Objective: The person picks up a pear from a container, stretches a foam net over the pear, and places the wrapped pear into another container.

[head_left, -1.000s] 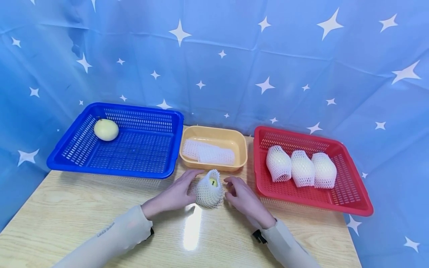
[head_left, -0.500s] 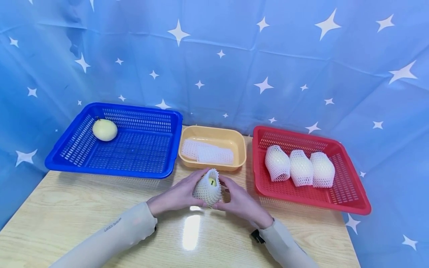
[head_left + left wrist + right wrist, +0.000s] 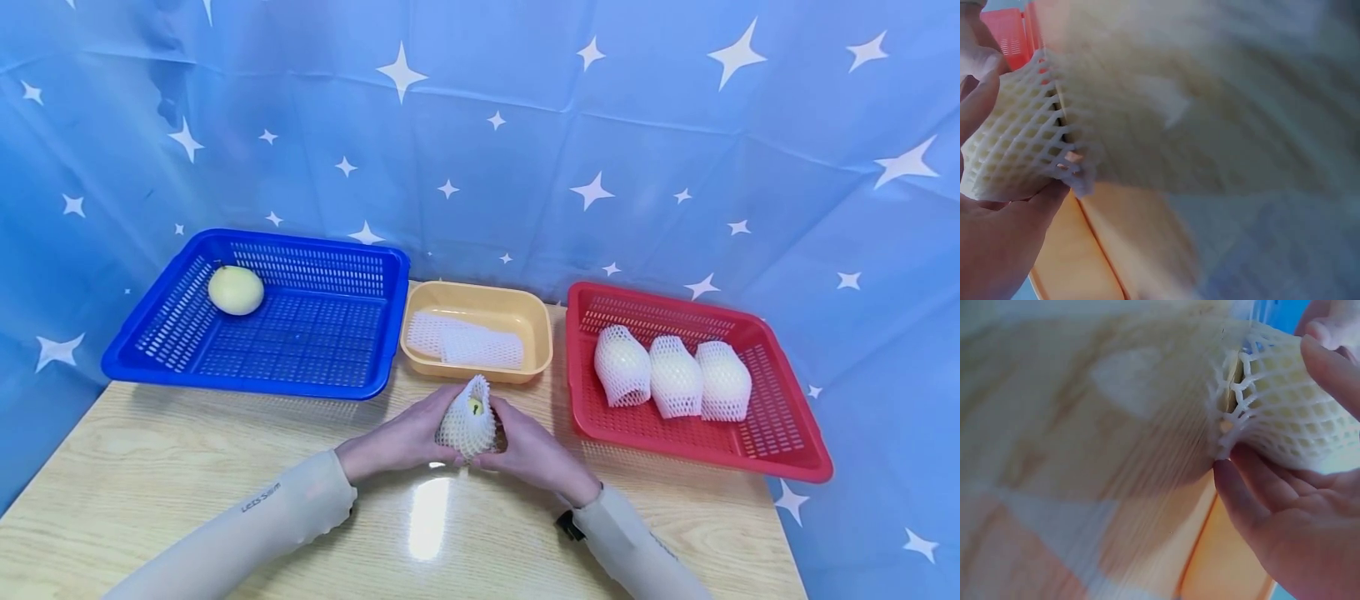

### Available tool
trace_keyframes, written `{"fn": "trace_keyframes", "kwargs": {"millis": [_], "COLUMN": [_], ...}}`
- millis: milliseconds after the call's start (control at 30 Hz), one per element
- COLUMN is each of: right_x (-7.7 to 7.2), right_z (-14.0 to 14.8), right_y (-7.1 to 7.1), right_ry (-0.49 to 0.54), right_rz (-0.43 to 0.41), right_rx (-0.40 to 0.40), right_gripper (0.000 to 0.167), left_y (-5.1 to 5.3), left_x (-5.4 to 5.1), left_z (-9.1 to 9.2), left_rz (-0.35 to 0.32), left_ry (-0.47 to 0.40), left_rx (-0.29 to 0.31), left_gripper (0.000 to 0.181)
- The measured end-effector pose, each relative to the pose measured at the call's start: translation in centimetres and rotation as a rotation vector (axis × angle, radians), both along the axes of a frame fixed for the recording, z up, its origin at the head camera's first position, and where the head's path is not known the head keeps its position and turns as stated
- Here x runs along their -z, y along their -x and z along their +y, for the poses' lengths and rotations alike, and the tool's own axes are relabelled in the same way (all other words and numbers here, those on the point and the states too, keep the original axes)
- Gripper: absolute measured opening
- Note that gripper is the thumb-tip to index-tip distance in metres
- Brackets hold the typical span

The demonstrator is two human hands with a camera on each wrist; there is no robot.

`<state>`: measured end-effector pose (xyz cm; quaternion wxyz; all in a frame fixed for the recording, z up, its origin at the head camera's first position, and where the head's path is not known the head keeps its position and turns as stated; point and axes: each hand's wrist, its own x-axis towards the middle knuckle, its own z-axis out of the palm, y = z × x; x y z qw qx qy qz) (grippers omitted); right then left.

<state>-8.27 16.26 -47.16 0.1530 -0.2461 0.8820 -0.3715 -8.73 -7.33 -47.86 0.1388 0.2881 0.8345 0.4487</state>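
Observation:
A pale yellow pear in a white foam net (image 3: 467,432) stands upright on the table, its dark stem showing through the net's open top. My left hand (image 3: 405,435) grips it from the left and my right hand (image 3: 534,446) from the right, thumbs in front. The left wrist view has fingers and thumb around the foam net (image 3: 1013,134). In the right wrist view, fingertips touch the net's lower edge (image 3: 1225,447) against the table. The far fingers are partly hidden behind the pear.
A blue basket (image 3: 258,385) at the left holds one bare pear (image 3: 236,290). Behind the hands, a yellow tub (image 3: 517,310) contains flat foam nets (image 3: 482,347). Three netted pears (image 3: 677,377) lie in the red basket (image 3: 697,457) at the right. A starry blue curtain (image 3: 480,150) hangs behind.
Both hands have closed in on the netted pear; one second ago the right hand was apart from it. Thumbs have come round to its front. The pear has barely moved.

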Motion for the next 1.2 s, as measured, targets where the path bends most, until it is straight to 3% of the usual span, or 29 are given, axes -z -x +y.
{"fn": "trace_keyframes", "kwargs": {"millis": [233,467,600,800,933,1200], "right_x": [-0.1,-0.2,-0.4,-1.6,-2.1,-3.0], "right_z": [-0.2,-0.1,0.2,0.8,1.2,1.6], "right_y": [0.0,-0.3,-0.5,-0.9,-1.0,-1.2], "right_ry": [-0.034,-0.058,-0.026,0.13,0.2,0.3], "right_rz": [0.078,0.092,0.043,-0.152,-0.156,-0.2], "right_rx": [-0.045,-0.033,-0.006,0.056,0.055,0.098], "right_gripper": [0.086,0.083,0.083,0.085,0.081,0.076], "left_y": [0.0,-0.1,-0.2,-0.5,-0.5,-0.7], "left_x": [0.3,0.2,-0.1,-0.9,-1.3,-2.3], "left_z": [0.2,0.1,0.0,-0.2,-0.4,-0.3], "left_rz": [0.02,0.028,0.008,-0.023,-0.081,-0.309], "left_ry": [-0.008,0.014,0.005,-0.054,-0.136,-0.368], "left_rx": [0.013,-0.029,-0.048,-0.084,-0.1,-0.147], "left_gripper": [0.105,0.101,0.101,0.102,0.099,0.086]}}
